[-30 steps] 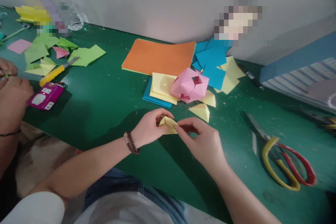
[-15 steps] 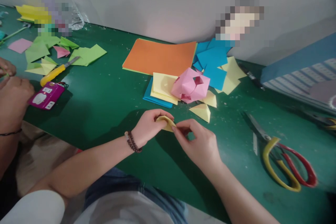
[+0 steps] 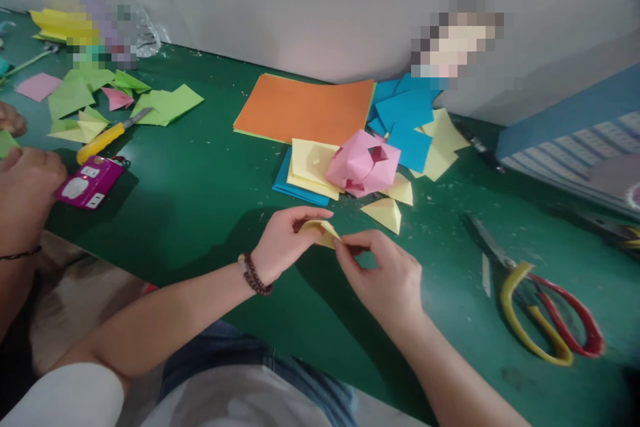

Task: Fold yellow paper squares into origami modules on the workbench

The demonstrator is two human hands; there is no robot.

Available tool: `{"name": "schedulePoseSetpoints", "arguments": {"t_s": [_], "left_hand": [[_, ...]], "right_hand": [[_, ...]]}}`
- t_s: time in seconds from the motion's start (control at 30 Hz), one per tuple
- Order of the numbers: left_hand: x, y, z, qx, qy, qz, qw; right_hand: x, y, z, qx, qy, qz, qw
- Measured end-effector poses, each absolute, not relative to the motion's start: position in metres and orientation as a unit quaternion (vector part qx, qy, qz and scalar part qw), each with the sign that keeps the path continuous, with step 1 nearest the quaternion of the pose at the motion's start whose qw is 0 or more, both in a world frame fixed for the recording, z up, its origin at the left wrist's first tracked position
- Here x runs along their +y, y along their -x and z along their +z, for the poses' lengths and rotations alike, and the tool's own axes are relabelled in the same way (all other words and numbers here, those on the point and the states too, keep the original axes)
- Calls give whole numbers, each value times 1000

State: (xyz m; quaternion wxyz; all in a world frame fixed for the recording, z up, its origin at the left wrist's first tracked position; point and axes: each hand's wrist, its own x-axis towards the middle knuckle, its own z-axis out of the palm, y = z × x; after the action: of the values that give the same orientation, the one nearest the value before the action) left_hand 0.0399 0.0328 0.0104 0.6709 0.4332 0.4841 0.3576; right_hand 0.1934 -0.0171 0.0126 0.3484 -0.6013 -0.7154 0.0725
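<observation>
My left hand grips the left side of a small folded piece of yellow paper between thumb and fingers. At its right corner, my right hand pinches the same piece with thumb and index finger. The paper is held just above the green table and is partly covered by my fingers. Beyond it lie a pink folded paper ball with openings, a stack of yellow paper squares over blue paper, and a folded yellow paper triangle.
Scissors with yellow and red handles lie on the green table at right. Orange sheets and blue squares are at the back. A co-worker's hands, a purple device and a yellow-handled knife are left.
My right hand has shifted slightly right, and the yellow paper's folded edge shows more between my hands. At far left, the co-worker's hands have moved apart a little, showing green paper.
</observation>
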Motion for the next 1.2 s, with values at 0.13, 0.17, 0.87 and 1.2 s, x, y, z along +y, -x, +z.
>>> {"name": "schedulePoseSetpoints", "arguments": {"t_s": [0.13,0.17,0.87,1.2], "left_hand": [[34,-42,13,503,-397,345,686],[34,-42,13,506,-392,345,686],[27,-39,10,472,-596,355,544],[31,-36,11,480,-625,281,548]], "right_hand": [[-14,-193,12,-616,660,223,367],[-13,-193,12,-609,660,248,364],[-17,-200,19,-620,671,238,329],[-11,-209,15,-612,664,299,308]]}}
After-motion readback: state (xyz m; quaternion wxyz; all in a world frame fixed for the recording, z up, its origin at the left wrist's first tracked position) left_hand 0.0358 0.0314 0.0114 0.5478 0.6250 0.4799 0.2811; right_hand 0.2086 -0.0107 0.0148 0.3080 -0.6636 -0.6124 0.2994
